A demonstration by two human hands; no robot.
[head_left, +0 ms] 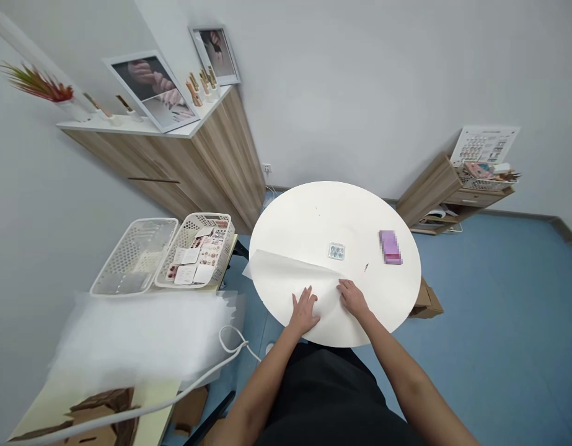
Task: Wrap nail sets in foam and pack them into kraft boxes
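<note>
Left hand: we lay our left hand (305, 311) palm down, fingers spread and open, on the thin white sheet (286, 272).
Right hand: our right hand (353, 298) has its fingers closed on the sheet's right corner — we pinch it there.
White sheet: it lies over the near left part of the round white desk (341, 201), its left end reaching past the rim.
Clear case: beyond the sheet we see a small clear case (336, 251) of blue-green pieces, apart from both hands.
Purple box: near the desk's right side lies a purple box (390, 247), its surface pixelated.
Left of the desk: two white baskets (96, 284) stand side by side — the nearer one to us holds printed cards (187, 256).
</note>
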